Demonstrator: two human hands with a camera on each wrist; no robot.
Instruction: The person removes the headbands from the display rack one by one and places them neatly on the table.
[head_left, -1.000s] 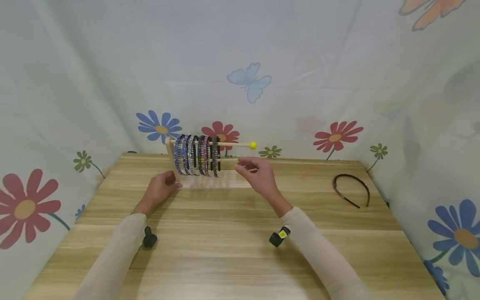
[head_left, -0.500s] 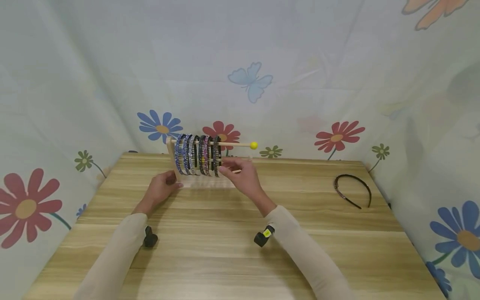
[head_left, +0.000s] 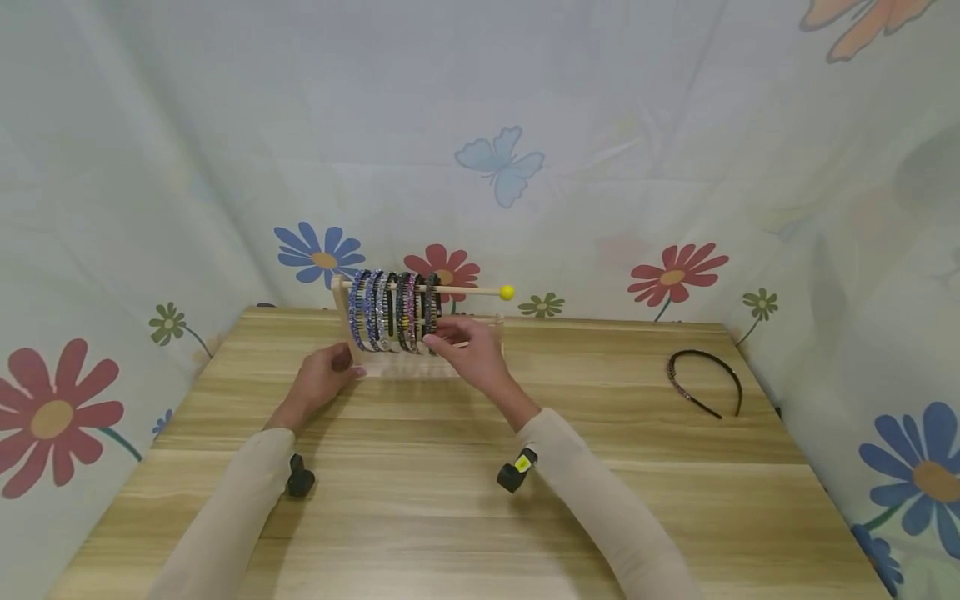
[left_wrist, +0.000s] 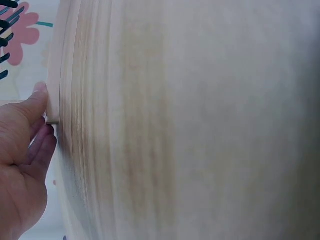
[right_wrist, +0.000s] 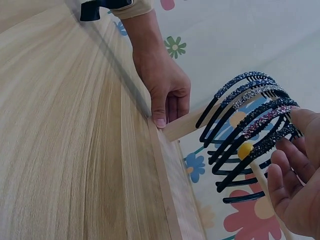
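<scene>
Yellow label (illeg.), R hand on headbands

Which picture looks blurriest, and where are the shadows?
Left wrist view: blurriest, with the table soft up close and darkening toward the picture's right side. Head view: a soft shadow on the table beside the left sleeve. Right wrist view: the headbands look fairly sharp.

Toward 11 o'clock on the counter stands the rack, headbands rowed along it; left hand at its 8 o'clock, right hand at 4, on the end headband. A loose headband lies between 2 and 3; the backdrop hangs at 12.
</scene>
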